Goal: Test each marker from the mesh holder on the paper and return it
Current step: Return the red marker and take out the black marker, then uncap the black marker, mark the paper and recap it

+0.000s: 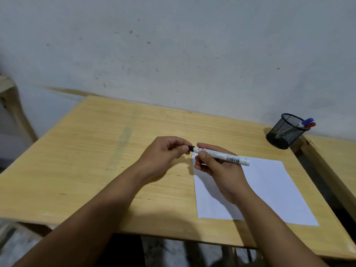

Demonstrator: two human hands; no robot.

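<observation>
My right hand (215, 166) grips a white marker (225, 156) by its barrel, held level above the top left corner of the white paper (269, 189). My left hand (163, 153) pinches the black cap (190, 148) at the marker's left end, the fingers closed around it. A few short black strokes (193, 154) show on the paper's corner. The black mesh holder (287, 131) stands at the far right of the table with a blue-capped marker (307, 121) and a red-capped marker (310, 125) leaning out of it.
The wooden table (115, 151) stands against a pale wall. A gap at the right separates it from a second wooden surface (335, 151). A light wooden chair frame (11, 105) stands at the far left.
</observation>
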